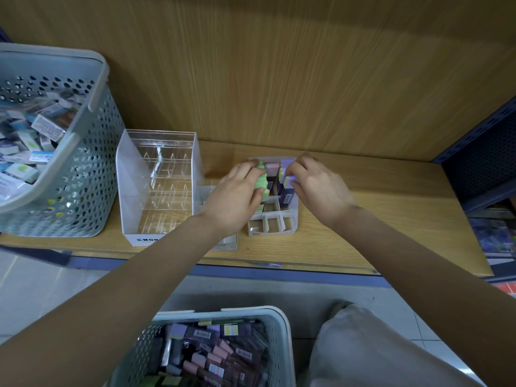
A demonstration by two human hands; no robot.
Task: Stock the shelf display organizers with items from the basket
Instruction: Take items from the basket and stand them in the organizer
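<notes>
A small white display organizer (272,226) with several compartments stands on the wooden shelf. Its back rows hold pastel erasers in dark sleeves; its front cells are bare. My left hand (237,196) grips green erasers (261,182) over the organizer's left side. My right hand (315,185) pinches a purple eraser (289,180) at the organizer's right side. A grey basket (276,319) full of pastel erasers sits on the floor below me. A clear tiered acrylic organizer (159,180) stands to the left, with nothing in it.
A second grey perforated basket (86,163) with boxed erasers stands at the shelf's far left. Another low clear organizer (229,241) lies partly under my left forearm. A dark blue shelf upright (485,152) bounds the right side. My knee (371,347) is at the bottom right.
</notes>
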